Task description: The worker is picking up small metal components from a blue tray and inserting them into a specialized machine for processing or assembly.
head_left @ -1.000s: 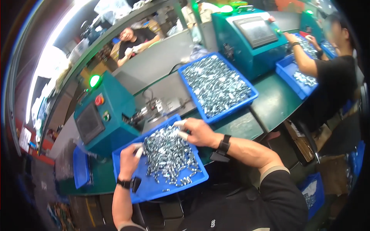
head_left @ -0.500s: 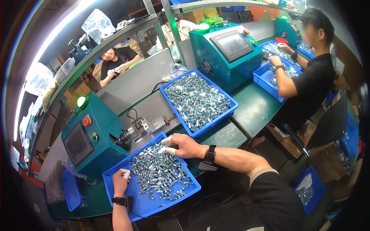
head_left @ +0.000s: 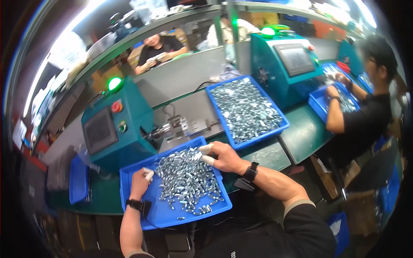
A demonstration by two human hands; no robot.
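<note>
A blue plastic tray (head_left: 155, 215) in front of me holds a pile of small shiny metal cylindrical parts (head_left: 189, 180). My left hand (head_left: 141, 181) is over the tray's left side, left of the pile. Its fingers, with pale finger cots on the tips, are curled in; whatever they pinch, if anything, is hidden. At the pile's upper right edge is my right hand (head_left: 223, 157), thumb and forefinger apart and reaching toward the parts. Cots cover those two fingertips as well, and no part shows held between them. Dark bands circle both wrists.
A larger full blue tray (head_left: 282, 127) stands beyond on the right. Left of it is a metal fixture (head_left: 176, 129) beside a teal machine (head_left: 129, 146) with a screen. A second teal machine (head_left: 275, 86) stands farther back. Co-workers sit at the right and behind the partition (head_left: 172, 88).
The whole view has swung, so the machines and far tray appear farther right. Both hands keep nearly the same places at the near tray; the right fingers have spread slightly.
</note>
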